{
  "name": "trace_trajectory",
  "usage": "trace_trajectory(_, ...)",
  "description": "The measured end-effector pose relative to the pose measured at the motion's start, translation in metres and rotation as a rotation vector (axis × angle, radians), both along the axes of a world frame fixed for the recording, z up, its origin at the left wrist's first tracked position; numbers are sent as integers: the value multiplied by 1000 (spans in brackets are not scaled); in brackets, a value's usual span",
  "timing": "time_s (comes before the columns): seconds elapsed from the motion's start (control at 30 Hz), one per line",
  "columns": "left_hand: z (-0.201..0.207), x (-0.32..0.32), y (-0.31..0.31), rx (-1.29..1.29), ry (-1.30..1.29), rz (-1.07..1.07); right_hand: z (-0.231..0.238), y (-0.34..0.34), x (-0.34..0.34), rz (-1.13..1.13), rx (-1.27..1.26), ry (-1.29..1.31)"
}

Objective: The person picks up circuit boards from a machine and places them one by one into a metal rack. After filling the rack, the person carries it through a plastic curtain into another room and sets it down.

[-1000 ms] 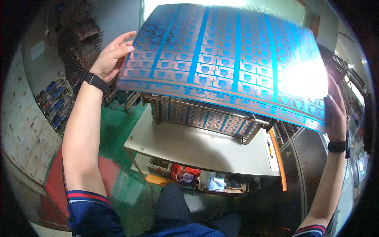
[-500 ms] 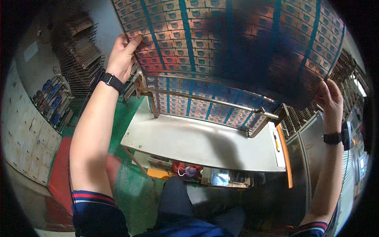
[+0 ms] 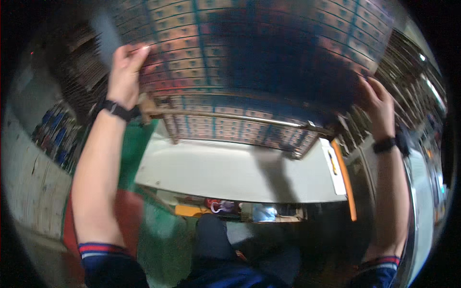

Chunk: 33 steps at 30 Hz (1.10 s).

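A: The copper-patterned panel [image 3: 180, 45] has tipped steeper since a second ago, held above the metal rack [image 3: 240, 117].
B: Grip?
A: Left hand [image 3: 126, 74] and right hand [image 3: 379, 105] pinch opposite edges, nearly closed.

This looks like a factory workshop: a green floor [image 3: 161, 240] with a red patch [image 3: 103, 216], a white workbench [image 3: 211, 168] carrying a metal stand [image 3: 230, 116], slatted racks [image 3: 407, 79] along the right, pale cabinets [image 3: 38, 197] at the left, and a large panel [image 3: 180, 55] bearing rows of repeated shapes.
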<state>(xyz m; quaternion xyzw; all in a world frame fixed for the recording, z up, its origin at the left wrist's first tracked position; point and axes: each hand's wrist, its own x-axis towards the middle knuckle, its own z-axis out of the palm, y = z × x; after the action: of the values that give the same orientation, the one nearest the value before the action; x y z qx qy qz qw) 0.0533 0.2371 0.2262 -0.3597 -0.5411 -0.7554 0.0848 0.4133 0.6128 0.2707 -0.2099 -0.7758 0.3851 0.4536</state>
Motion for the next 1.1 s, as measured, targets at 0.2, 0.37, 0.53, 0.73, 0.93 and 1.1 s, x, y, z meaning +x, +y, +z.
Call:
trace_trajectory(0.2, -2, 13, -9, -32, -46, 28, -25, -4, -32, 85, -120, 107)
trace_trajectory(0.37, 3, 26, 8, -60, -43, 150, -31, 9, -23, 40, -42, 95)
trace_trajectory(0.53, 0, 12, 1, -127, 9, 47, -31, 1, -23, 18, 27, 61)
trace_trajectory(0.73, 2, 29, 9, -194, 72, 93, -45, 13, -30, -235, 227, -102)
trace_trajectory(0.93, 28, 22, 11, -52, 145, 90, -5, -4, -7, -262, 277, 11)
trace_trajectory(1.1, 60, 42, -13, 138, 341, 36, 23, 17, 25, 408, 42, 260)
